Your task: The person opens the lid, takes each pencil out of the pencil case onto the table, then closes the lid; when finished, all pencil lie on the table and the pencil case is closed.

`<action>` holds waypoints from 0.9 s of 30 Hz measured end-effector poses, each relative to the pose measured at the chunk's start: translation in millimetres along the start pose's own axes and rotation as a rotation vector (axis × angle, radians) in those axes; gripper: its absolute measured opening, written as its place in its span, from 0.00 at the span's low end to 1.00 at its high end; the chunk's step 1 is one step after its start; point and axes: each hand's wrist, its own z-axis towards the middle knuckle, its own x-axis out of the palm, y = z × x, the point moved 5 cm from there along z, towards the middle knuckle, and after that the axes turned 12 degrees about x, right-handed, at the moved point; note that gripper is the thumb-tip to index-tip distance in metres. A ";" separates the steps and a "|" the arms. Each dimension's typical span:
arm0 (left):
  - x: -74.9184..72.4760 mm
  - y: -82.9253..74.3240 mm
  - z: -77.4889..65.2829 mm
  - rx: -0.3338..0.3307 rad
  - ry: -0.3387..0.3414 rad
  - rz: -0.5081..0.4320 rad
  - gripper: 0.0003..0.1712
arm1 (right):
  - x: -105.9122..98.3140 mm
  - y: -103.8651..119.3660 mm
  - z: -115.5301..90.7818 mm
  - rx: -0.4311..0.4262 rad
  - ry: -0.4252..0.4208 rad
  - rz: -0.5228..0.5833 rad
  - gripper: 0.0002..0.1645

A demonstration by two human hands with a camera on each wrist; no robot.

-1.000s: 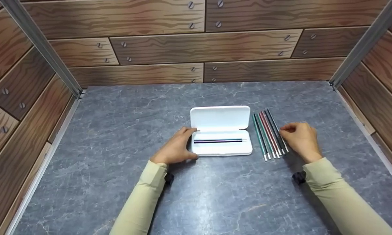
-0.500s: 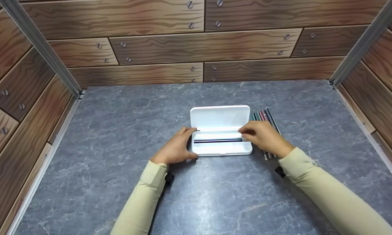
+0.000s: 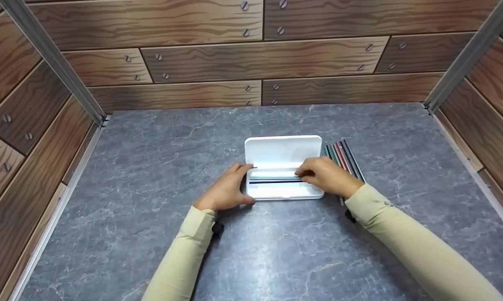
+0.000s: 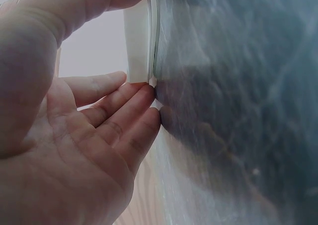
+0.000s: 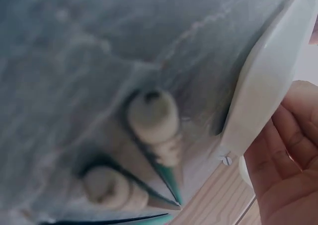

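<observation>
In the head view a white pencil case (image 3: 285,193) lies with its lid raised, and a few pencils (image 3: 272,181) lie lengthwise in its tray. My left hand (image 3: 226,190) holds the case's left end, thumb at the front corner and fingers toward the hinge. In the left wrist view the fingertips (image 4: 149,93) touch the case's side, down by the table. My right hand (image 3: 329,175) reaches over the right part of the tray, thumb and finger pinching a pencil (image 3: 276,177); its right end is hidden by the hand.
Right of the case, several green, red and black pencils (image 3: 341,152) lie side by side on the grey marbled table (image 3: 276,251), partly behind the right hand. Their eraser ends (image 5: 154,118) show large in the right wrist view. Wood-patterned walls (image 3: 201,62) enclose the table.
My right hand has moved left from the pencil row to over the tray, bringing a pencil, and then a little further left. My left hand has stayed on the case.
</observation>
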 end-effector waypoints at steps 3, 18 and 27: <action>0.3 0.5 -0.5 0.002 -0.001 0.003 0.57 | 0.7 0.3 2.2 -0.002 0.005 -0.006 0.10; -1.1 -0.1 0.3 -0.002 0.013 0.007 0.57 | 1.5 -1.6 1.4 0.023 0.018 -0.010 0.08; -0.4 -0.5 0.0 0.006 0.006 0.000 0.57 | 1.8 -3.0 1.1 0.023 0.018 0.004 0.08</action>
